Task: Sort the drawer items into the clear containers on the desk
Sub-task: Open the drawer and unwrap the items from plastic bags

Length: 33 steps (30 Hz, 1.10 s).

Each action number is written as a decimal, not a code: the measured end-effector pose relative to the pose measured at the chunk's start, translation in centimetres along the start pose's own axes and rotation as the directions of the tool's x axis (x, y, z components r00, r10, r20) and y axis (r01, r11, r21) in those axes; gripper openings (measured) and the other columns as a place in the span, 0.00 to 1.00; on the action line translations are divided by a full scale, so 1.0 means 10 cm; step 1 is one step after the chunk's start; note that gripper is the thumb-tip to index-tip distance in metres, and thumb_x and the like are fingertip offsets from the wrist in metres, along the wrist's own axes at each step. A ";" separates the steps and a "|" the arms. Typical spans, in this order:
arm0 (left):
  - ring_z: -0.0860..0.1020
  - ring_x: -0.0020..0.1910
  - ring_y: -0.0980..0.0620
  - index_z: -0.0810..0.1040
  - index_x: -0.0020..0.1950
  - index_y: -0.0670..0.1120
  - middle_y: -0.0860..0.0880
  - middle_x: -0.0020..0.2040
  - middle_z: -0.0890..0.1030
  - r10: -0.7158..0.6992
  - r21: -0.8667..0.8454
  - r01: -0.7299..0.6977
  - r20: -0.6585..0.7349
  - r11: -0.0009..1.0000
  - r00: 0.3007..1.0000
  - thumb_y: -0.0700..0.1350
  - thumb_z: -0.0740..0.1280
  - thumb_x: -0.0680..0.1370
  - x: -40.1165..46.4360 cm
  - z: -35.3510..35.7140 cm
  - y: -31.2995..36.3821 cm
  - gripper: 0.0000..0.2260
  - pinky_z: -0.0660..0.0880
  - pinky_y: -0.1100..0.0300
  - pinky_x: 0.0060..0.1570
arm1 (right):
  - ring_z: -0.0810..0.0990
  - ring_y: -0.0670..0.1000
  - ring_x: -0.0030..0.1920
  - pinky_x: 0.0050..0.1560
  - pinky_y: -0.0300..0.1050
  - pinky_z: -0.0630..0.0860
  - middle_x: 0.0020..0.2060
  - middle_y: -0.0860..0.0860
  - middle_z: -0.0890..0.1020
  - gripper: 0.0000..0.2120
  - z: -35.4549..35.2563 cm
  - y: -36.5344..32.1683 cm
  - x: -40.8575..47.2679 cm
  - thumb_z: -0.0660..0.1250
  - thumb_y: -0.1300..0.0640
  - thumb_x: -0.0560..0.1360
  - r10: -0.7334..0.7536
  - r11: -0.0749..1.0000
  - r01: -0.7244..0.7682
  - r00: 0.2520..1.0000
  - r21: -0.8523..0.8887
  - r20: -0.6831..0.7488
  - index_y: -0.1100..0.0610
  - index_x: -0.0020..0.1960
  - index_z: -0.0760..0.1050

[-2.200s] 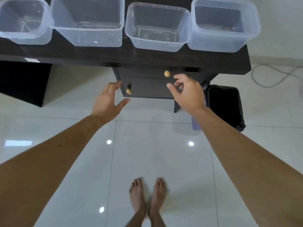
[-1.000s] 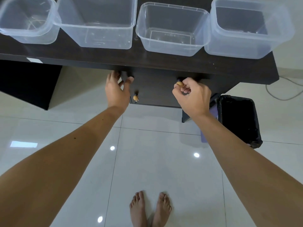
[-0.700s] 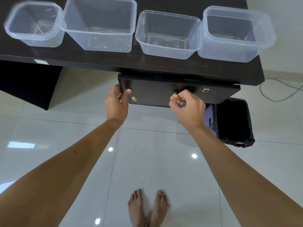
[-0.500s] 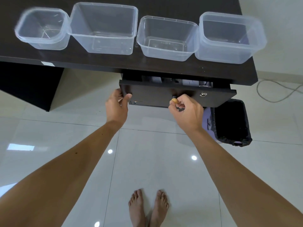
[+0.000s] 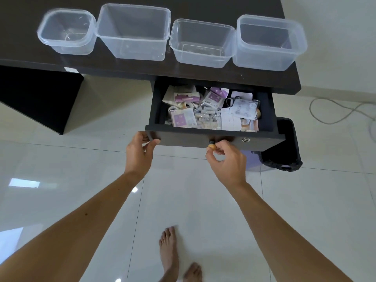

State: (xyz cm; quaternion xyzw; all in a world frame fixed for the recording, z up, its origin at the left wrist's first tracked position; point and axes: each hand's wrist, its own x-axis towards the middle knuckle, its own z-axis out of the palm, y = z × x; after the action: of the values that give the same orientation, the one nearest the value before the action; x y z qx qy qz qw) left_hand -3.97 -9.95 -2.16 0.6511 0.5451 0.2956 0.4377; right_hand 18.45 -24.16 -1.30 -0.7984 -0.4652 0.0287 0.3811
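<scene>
The dark drawer (image 5: 262, 142) is pulled far out from under the desk (image 5: 142, 68). It holds a jumble of small packets (image 5: 184, 119), white cards (image 5: 243, 109) and tape rolls. My left hand (image 5: 139, 153) grips the drawer's front left corner. My right hand (image 5: 227, 159) pinches the round wooden knob (image 5: 211, 146) on the drawer front. Several empty clear containers stand in a row on the desk: a small one (image 5: 67, 31), a large one (image 5: 133, 32), a shallow one (image 5: 201, 42) and a rounded one (image 5: 269, 42).
A black-lined bin (image 5: 284, 151) stands on the floor just right of the drawer. A grey cable (image 5: 333, 110) lies on the white tiles at the right. My bare feet (image 5: 175, 255) are below the drawer. The desk's dark side panel (image 5: 36, 94) is at the left.
The drawer has slid out from barely open to wide open, showing its contents. Both hands moved back toward me with it, keeping their grips.
</scene>
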 end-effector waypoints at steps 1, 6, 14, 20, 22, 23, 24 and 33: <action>0.81 0.53 0.60 0.77 0.57 0.47 0.50 0.53 0.83 -0.004 -0.007 0.004 -0.004 1.000 1.000 0.43 0.70 0.82 -0.06 -0.01 -0.02 0.05 0.80 0.63 0.55 | 0.77 0.48 0.35 0.38 0.29 0.65 0.35 0.48 0.81 0.10 -0.02 0.00 -0.06 0.76 0.57 0.76 0.002 1.000 -0.002 1.000 0.001 0.009 0.55 0.40 0.76; 0.82 0.54 0.53 0.78 0.57 0.48 0.49 0.53 0.84 -0.028 -0.051 0.027 -0.017 0.998 0.999 0.43 0.71 0.82 -0.30 -0.03 -0.07 0.05 0.78 0.64 0.54 | 0.77 0.48 0.36 0.39 0.28 0.65 0.35 0.49 0.82 0.10 -0.11 -0.01 -0.27 0.75 0.56 0.76 0.009 1.000 -0.009 1.000 0.014 0.019 0.55 0.40 0.76; 0.82 0.53 0.58 0.79 0.57 0.47 0.53 0.50 0.84 -0.022 -0.041 0.021 -0.022 0.999 1.000 0.42 0.71 0.82 -0.52 -0.06 -0.14 0.05 0.77 0.67 0.51 | 0.79 0.49 0.38 0.39 0.38 0.72 0.36 0.48 0.82 0.10 -0.19 0.02 -0.48 0.75 0.55 0.77 0.003 1.000 -0.005 0.998 0.022 0.060 0.55 0.41 0.76; 0.81 0.52 0.62 0.79 0.55 0.45 0.55 0.49 0.83 -0.019 -0.005 0.019 -0.025 1.000 1.000 0.42 0.71 0.82 -0.52 -0.05 -0.12 0.04 0.76 0.73 0.49 | 0.80 0.47 0.40 0.40 0.39 0.75 0.38 0.48 0.84 0.10 -0.21 0.04 -0.47 0.74 0.52 0.79 0.031 0.999 -0.035 0.993 0.038 0.110 0.55 0.43 0.77; 0.81 0.52 0.62 0.78 0.55 0.45 0.56 0.49 0.83 -0.010 0.005 0.011 -0.022 1.000 1.000 0.42 0.70 0.82 -0.52 -0.05 -0.11 0.03 0.76 0.72 0.49 | 0.80 0.47 0.39 0.39 0.37 0.73 0.37 0.48 0.83 0.10 -0.21 0.05 -0.46 0.74 0.52 0.78 0.020 1.000 -0.022 0.993 0.013 0.116 0.55 0.42 0.77; 0.81 0.51 0.63 0.78 0.55 0.46 0.58 0.49 0.83 -0.009 0.011 0.009 -0.019 1.000 1.000 0.41 0.70 0.82 -0.53 -0.05 -0.11 0.03 0.76 0.73 0.49 | 0.80 0.47 0.38 0.38 0.35 0.71 0.37 0.48 0.83 0.10 -0.21 0.05 -0.45 0.74 0.52 0.78 0.017 1.000 -0.016 0.993 -0.002 0.117 0.55 0.42 0.76; 0.81 0.51 0.65 0.78 0.55 0.46 0.59 0.49 0.83 -0.009 0.016 0.009 -0.018 1.000 1.000 0.41 0.70 0.82 -0.53 -0.05 -0.11 0.03 0.75 0.74 0.48 | 0.79 0.47 0.38 0.38 0.31 0.68 0.37 0.48 0.83 0.10 -0.21 0.05 -0.45 0.74 0.52 0.78 0.015 1.000 -0.013 0.993 -0.013 0.114 0.54 0.42 0.76; 0.81 0.54 0.52 0.76 0.55 0.46 0.50 0.52 0.83 0.010 0.062 -0.011 0.027 0.998 1.000 0.40 0.69 0.83 -0.68 -0.16 -0.15 0.04 0.75 0.70 0.49 | 0.79 0.47 0.38 0.38 0.41 0.78 0.36 0.48 0.82 0.11 -0.24 -0.03 -0.69 0.75 0.54 0.78 0.015 1.000 -0.016 0.996 0.009 0.083 0.56 0.41 0.76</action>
State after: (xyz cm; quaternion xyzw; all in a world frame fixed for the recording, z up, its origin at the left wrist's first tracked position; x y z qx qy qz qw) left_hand -7.60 -16.10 -2.19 0.6713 0.5447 0.2719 0.4228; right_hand 15.33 -30.73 -1.52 -0.7982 -0.4743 0.0672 0.3652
